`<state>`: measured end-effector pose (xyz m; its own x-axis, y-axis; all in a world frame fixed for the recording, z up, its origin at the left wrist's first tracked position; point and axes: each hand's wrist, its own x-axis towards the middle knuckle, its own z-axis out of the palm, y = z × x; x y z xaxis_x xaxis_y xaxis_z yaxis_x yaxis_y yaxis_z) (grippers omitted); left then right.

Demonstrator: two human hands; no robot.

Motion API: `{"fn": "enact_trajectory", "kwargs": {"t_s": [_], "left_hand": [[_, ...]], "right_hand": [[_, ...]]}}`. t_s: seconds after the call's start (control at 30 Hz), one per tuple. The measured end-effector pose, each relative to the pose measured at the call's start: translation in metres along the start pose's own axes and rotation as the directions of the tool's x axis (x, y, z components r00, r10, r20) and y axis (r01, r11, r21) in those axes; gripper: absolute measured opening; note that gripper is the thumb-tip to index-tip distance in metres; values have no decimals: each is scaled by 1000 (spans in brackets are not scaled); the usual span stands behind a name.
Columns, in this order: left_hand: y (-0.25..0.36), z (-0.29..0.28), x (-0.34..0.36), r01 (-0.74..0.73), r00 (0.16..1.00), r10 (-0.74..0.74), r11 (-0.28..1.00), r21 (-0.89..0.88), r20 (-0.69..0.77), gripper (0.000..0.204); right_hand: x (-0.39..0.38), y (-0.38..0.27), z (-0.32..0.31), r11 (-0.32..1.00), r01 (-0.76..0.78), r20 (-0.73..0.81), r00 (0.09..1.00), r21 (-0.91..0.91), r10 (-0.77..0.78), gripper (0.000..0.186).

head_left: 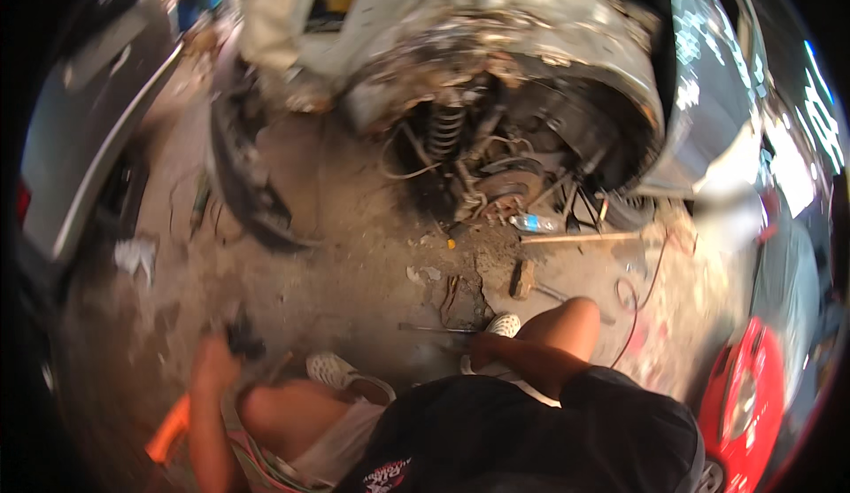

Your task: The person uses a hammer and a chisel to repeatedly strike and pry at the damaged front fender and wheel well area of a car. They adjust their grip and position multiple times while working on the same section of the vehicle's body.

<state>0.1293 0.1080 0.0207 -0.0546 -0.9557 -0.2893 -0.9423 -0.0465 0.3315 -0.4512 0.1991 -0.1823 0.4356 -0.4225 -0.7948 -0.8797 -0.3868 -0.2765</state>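
Observation:
My left hand (pixel 215 360) is low at the left, blurred, with its fingers curled in. A black, ragged-looking thing (pixel 245 337) is right at its fingers, and an orange thing (pixel 168 429) shows behind my wrist. I cannot tell whether the two are one piece. Between my feet, my right hand (pixel 483 349) is closed around the end of a long thin metal rod (pixel 432 328) like a screwdriver's shaft; it points left, low over the floor. My fingers hide its handle. Ahead is a car's bare wheel well, with a rusty brake disc (pixel 512 185) and a coil spring (pixel 447 130).
A hammer (pixel 524 280) with a blocky head lies near my right knee. Beyond it are a wooden strip (pixel 580 238), a plastic bottle (pixel 537 223) and a jack stand (pixel 584 209). A detached bumper (pixel 243 156) stands left, a red hose (pixel 633 316) and red car part (pixel 744 395) right.

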Motion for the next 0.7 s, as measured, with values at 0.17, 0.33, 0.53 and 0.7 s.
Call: {"fn": "enact_trajectory", "kwargs": {"t_s": [0.17,0.33,0.53,0.7], "left_hand": [[86,-47,-19,-225,963,237,969,99,-130,41],[153,-40,-9,-362,923,357,932,5,145,39],[157,21,15,-490,809,447,872,17,383,22],[137,45,30,-364,835,282,927,90,472,18]], "right_hand": [[20,-9,-18,996,92,-92,991,-15,-93,94],[27,-19,-19,993,89,-110,989,-74,-97,53],[76,8,7,996,-85,-40,996,-36,83,28],[84,25,23,999,5,-83,997,44,-2,24]]}}
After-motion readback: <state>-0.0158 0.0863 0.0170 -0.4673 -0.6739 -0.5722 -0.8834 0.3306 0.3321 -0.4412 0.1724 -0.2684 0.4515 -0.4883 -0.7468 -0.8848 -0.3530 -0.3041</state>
